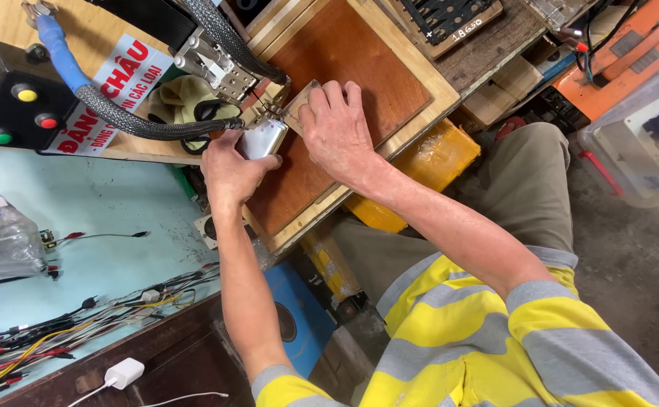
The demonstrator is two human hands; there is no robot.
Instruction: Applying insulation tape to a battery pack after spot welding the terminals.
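The left hand is closed around a small silver pouch, holding it on the brown wooden board just under the metal head of a machine. The right hand lies beside it, fingers curled over a small flat plate that it presses down next to the pouch; the two hands are nearly touching. Thick braided hoses run from the metal head toward a black control box with coloured buttons. To the left, on the pale blue desk, lie loose wires and a white charger.
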